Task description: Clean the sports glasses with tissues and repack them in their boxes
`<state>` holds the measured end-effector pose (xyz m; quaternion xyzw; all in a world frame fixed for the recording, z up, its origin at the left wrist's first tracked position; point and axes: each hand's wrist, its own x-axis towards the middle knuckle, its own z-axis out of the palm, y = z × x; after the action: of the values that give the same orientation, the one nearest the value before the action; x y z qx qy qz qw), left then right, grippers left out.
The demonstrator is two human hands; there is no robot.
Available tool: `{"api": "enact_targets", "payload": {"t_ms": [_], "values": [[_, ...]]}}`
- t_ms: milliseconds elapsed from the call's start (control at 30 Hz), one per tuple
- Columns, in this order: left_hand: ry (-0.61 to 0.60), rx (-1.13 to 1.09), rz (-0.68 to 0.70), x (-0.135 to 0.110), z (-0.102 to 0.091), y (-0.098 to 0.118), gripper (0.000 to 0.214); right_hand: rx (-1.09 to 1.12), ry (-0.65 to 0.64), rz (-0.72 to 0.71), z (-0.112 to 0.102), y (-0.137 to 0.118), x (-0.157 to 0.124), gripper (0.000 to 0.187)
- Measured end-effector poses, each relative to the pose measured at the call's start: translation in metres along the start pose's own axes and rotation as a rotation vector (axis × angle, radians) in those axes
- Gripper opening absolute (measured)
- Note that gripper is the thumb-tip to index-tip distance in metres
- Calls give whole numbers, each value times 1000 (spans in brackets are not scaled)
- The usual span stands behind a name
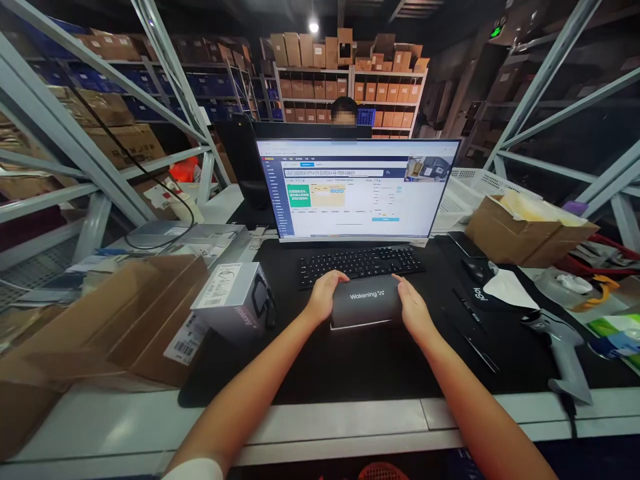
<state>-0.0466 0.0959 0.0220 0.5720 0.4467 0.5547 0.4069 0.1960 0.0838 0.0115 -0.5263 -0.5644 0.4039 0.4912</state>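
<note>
Dark grey matt box with white lettering (pixel 367 301), smooth | black desk mat (pixel 350 363), matt, cloth-like | black plastic keyboard (pixel 361 263), matt | brown cardboard carton (pixel 150 313), rough | grey plastic scanner (pixel 565 353), smooth | white bench (pixel 325 420), smooth, slight sheen | grey painted metal shelf struts (pixel 65 133)

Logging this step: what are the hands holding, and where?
The left hand and right hand hold the grey Wakening box by its two ends.

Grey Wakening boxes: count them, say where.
2. One box between left hand and right hand; second box to its left, beside the carton. Others may be hidden.
</note>
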Motion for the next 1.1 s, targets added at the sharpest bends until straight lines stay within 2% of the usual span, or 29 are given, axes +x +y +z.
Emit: {"api": "enact_targets", "payload": {"t_ms": [67, 167, 300, 433, 567, 633, 733, 900, 1000, 1100], "values": [[-38, 40, 45, -2, -1, -2, 43, 27, 6, 82, -1, 3, 5, 56], [-69, 85, 43, 1, -1, -12, 38, 44, -17, 168, -2, 7, 11, 53], [-115, 114, -5, 10, -3, -24, 31, 79, -45, 208, -4, 12, 15, 49], [-151, 155, -34, 16, -6, -27, 29, 106, -65, 222, -13, 14, 21, 48], [-215, 248, -61, 14, -8, -18, 30, 91, -62, 227, -27, 8, 27, 53], [-253, 323, -42, 12, -9, -10, 35, 56, -77, 198, -32, 4, 28, 50], [-347, 447, -23, 8, -9, 1, 41, -18, -165, 158, -37, -1, 26, 46], [-446, 609, -41, 8, -11, 7, 45, -160, -311, 126, -39, 5, 26, 56], [-468, 671, -25, 7, -9, 12, 44, -256, -314, 89, -38, 10, 29, 59], [-483, 766, 48, -1, -4, 22, 39, -337, -294, 32, -37, 11, 30, 59]]}}
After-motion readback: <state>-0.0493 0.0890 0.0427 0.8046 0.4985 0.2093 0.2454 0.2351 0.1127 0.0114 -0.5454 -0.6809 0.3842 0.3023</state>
